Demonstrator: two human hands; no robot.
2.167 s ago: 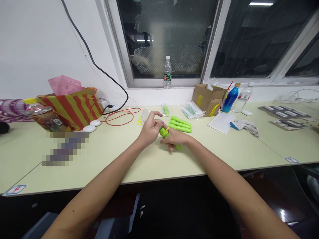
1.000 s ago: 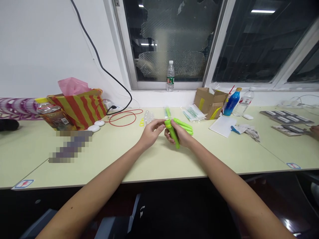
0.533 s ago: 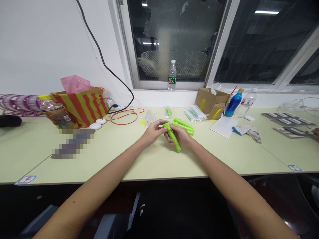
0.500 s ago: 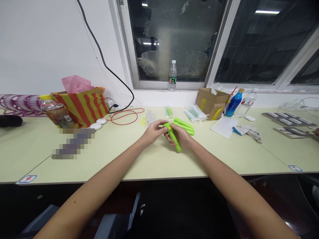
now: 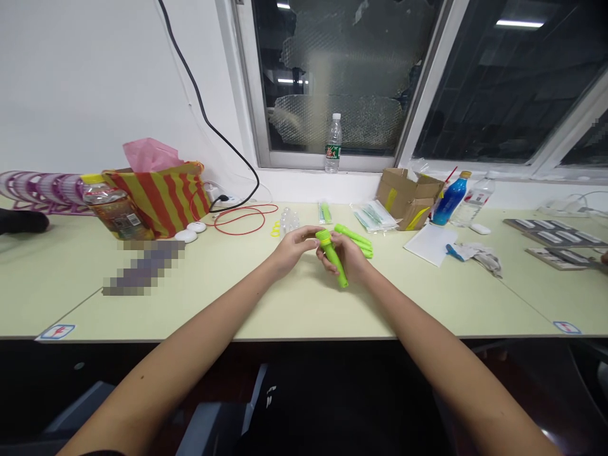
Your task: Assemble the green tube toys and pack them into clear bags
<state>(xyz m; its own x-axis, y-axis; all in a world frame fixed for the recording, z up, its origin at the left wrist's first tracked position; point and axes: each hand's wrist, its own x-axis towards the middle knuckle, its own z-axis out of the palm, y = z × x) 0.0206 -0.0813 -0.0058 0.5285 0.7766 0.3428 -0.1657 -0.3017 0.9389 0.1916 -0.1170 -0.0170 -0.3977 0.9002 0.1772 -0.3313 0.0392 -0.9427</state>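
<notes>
A bright green plastic tube (image 5: 335, 261) with a ridged, threaded-looking top slants in front of me, its lower end toward me. My right hand (image 5: 349, 254) is wrapped around its body. Thumb and fingers of my left hand (image 5: 298, 248) close about the top end, where a thin yellow band (image 5: 325, 242) shows at the collar. More green tubes (image 5: 357, 239) lie just behind my right hand. Behind my left hand are small yellow rings (image 5: 275, 229) and clear rounded plastic pieces (image 5: 289, 220).
Bagged green items (image 5: 375, 216) and a cardboard box (image 5: 411, 197) stand at the back right, near a blue bottle (image 5: 449, 199), white paper (image 5: 430, 244) and gloves (image 5: 479, 256). A red cable (image 5: 240, 221) and striped bag (image 5: 168, 201) are left. Another person's hand (image 5: 605, 258) shows far right.
The whole view has shifted slightly. Both hands still hold the green tube, which stands at nearly the same tilt; the left fingers have moved a little at its top.
</notes>
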